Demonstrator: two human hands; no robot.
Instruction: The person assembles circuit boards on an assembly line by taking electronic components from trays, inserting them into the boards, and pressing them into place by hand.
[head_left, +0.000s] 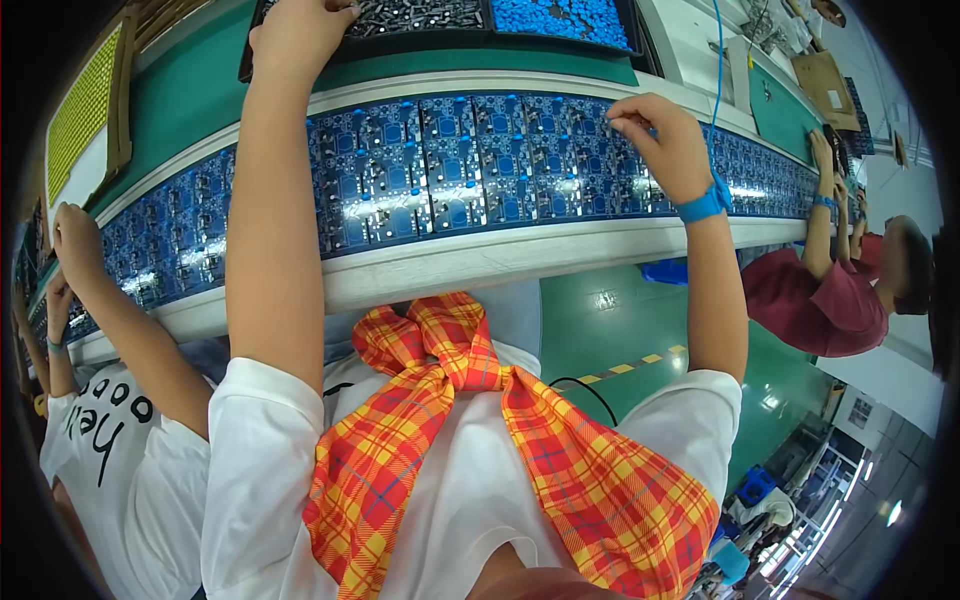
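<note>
We are finding glossy blue rectangular circuit boards densely studded with small parts, while our right hand is hovering above, our left hand overlapping a black plastic tray, neither's finger grip discernible.

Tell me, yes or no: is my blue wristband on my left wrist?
No, the blue wristband circles the wrist of your right hand.

A shiny green floor lay below the near side of the white rail, with striped tape across it. A green benchtop bordered the rail's far side. Strip lights glowed well apart from the rail.
</note>
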